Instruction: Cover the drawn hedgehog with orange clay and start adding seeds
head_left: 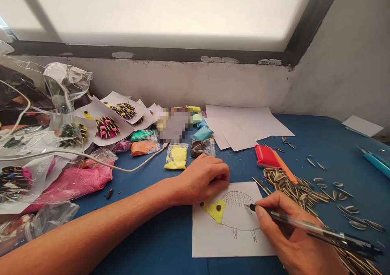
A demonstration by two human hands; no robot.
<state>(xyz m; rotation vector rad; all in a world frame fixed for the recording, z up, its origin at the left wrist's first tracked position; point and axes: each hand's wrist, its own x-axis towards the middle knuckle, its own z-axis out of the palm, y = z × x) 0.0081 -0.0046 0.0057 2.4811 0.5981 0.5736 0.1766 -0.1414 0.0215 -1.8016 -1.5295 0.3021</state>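
Observation:
A white sheet of paper (210, 242) lies on the blue table, bearing a pen-drawn hedgehog (240, 216). Its face is a flat piece of yellow clay (215, 211) with dark dots for eye and nose, and short strokes cover the upper part of its body. My right hand (292, 234) grips a black pen (317, 228), whose tip touches the drawn body. Curled, my left hand (201, 179) rests at the paper's upper left edge; whether anything is under its fingers is hidden. Striped sunflower seeds (292, 187) are heaped right of the paper, partly behind my right hand.
Clay packets in yellow (176, 157), orange (143, 148) and red (266, 156) lie beyond my hands. Blank sheets (243, 124) are near the wall. Finished seed-spined hedgehogs (106, 128), plastic bags and a white cable (100, 161) crowd the left. A blue cutter (378, 163) lies far right.

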